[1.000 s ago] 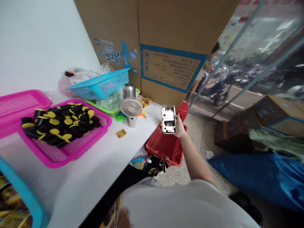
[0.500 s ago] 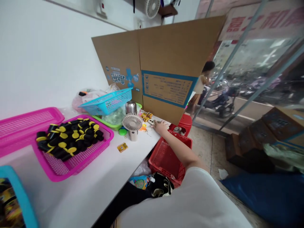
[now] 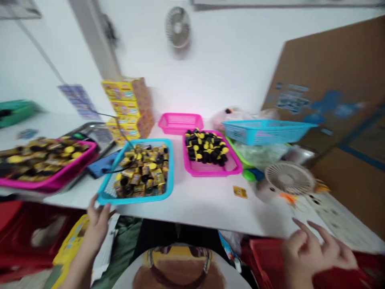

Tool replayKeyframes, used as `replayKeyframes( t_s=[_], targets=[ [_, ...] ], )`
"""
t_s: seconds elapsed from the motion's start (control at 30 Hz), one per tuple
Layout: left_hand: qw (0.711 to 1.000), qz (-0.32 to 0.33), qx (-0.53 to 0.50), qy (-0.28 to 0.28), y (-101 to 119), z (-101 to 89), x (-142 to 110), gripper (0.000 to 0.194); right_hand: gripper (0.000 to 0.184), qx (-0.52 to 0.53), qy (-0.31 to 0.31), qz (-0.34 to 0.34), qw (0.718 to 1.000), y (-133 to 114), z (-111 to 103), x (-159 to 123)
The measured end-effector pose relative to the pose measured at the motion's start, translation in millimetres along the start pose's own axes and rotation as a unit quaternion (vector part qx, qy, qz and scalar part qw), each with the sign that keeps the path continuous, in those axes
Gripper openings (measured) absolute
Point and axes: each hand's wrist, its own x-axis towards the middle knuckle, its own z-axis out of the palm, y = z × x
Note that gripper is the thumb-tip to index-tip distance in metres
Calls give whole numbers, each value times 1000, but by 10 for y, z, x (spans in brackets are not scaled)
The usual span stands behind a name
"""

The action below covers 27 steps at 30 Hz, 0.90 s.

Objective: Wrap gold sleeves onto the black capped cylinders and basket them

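My left hand (image 3: 96, 228) is raised at the table's front edge, fingers apart, just below the near left corner of a cyan tray (image 3: 170, 185) filled with several yellow and black pieces. It holds nothing. My right hand (image 3: 315, 251) hovers low at the right, fingers loosely spread and holding nothing, over a red basket (image 3: 264, 257) below the table edge. A pink tray (image 3: 210, 168) of black and yellow caps sits beyond the cyan tray. The view is blurred by motion.
A small white desk fan (image 3: 287, 180) stands right of the pink tray, a blue basket (image 3: 264, 132) behind it. Another pink tray (image 3: 51, 178) of parts lies far left, stacked yellow boxes (image 3: 129, 106) at the back. Cardboard (image 3: 333, 100) walls off the right.
The view has swung left from the table's right end to its middle. My right hand left the phone on the table and drew back, holding nothing. My left hand has come into view.
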Motion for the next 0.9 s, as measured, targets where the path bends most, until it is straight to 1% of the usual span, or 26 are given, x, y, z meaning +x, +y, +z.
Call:
replayKeyframes(
  t_s=[0.03, 0.07, 0.1, 0.13, 0.23, 0.3, 0.37, 0.4, 0.43, 0.47, 0.5, 0.53, 0.57, 0.63, 0.67, 0.7, 0.73, 0.77, 0.83, 0.87, 0.9],
  targets=[
    [1000, -14, 13, 18, -60, -76, -24, 62, 20, 37, -4, -52, 998, -75, 63, -31],
    [999, -18, 25, 24, -117, -100, -32, 65, 19, 82, -32, -99, 991, -187, 121, -22],
    [999, -10, 38, 18, -175, -83, -28, 66, 20, 126, -67, -137, 980, -333, 170, 22],
    [999, 13, 48, 11, -235, -38, -19, 65, 20, 162, -96, -157, 969, -505, 210, 94],
    [994, 93, 54, 31, -438, 171, -3, 66, 22, 278, -162, -181, 929, -1103, 299, 386],
    [989, 135, 42, 52, -571, 299, -6, 63, 22, 332, -185, -178, 908, -1516, 370, 596],
    [986, 153, 31, 63, -676, 379, -4, 59, 21, 387, -212, -153, 884, -1915, 505, 830],
    [985, 157, 28, 63, -714, 397, 2, 58, 19, 414, -235, -152, 866, -2107, 615, 964],
    [985, 158, 28, 62, -740, 401, 12, 58, 18, 427, -280, -162, 844, -2294, 762, 1110],
    [985, 159, 30, 59, -758, 392, 23, 58, 20, 414, -338, -179, 826, -2477, 946, 1267],
    [985, 161, 33, 54, -769, 372, 34, 58, 23, 379, -406, -208, 805, -2658, 1164, 1427],
    [984, 165, 36, 49, -775, 344, 43, 58, 24, 365, -434, -223, 793, -2841, 1407, 1582],
    [984, 168, 39, 45, -780, 311, 48, 57, 25, 356, -449, -231, 786, -3029, 1659, 1722],
    [984, 170, 46, 37, -793, 240, 47, 54, 27, 342, -482, -246, 768, -3428, 2119, 1922],
    [983, 172, 48, 36, -804, 206, 44, 52, 27, 344, -500, -260, 751, -3637, 2289, 1970],
    [983, 175, 47, 37, -817, 176, 42, 50, 27, 351, -516, -280, 729, -3847, 2401, 1983],
    [981, 182, 44, 42, -833, 147, 44, 47, 28, 363, -531, -304, 703, -4053, 2449, 1965],
    [979, 192, 40, 51, -847, 120, 53, 43, 28, 379, -541, -331, 674, -4250, 2436, 1922],
    [972, 215, 30, 87, -860, 56, 96, 37, 31, 415, -549, -390, 612, -4606, 2267, 1797],
    [968, 224, 28, 110, -852, 14, 132, 35, 37, 430, -546, -417, 586, -4766, 2142, 1729],
    [965, 227, 30, 130, -830, -36, 179, 34, 46, 437, -543, -440, 566, -4913, 2010, 1666]
  ],
)
